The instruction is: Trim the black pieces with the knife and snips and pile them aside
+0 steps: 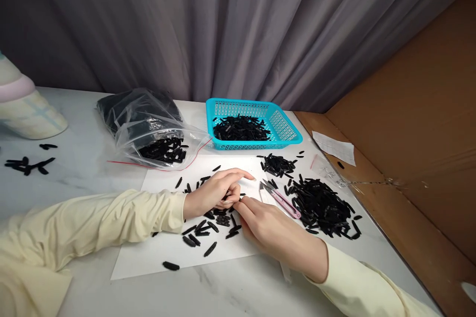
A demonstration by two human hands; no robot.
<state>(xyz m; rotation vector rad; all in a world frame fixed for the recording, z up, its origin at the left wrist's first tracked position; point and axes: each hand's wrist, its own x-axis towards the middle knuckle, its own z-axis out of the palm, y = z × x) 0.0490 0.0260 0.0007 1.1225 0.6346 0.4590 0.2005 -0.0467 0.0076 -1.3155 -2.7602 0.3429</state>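
My left hand (pixel 219 189) and my right hand (pixel 269 225) meet fingertip to fingertip above a white sheet of paper (pixel 139 255). The left one is curled into a pinch, its index finger stretched out to the right. On the right one, thumb and fingers press together against the left fingertips. Whatever they grip is hidden by the fingers. Small, slim black pieces (pixel 203 230) with pointed ends lie scattered under and around both hands. Pink-handled thread snips (pixel 284 201) rest just beyond my right hand, blades pointing up and left.
A turquoise basket (pixel 253 146) holds many black pieces. Left of it lies a clear zip bag (pixel 128 133) with more. Black piles (pixel 322 208) sit at right. A pastel bottle-like object (pixel 28 109), a paper slip (pixel 334 147) and a brown cardboard wall (pixel 416 109) flank the table.
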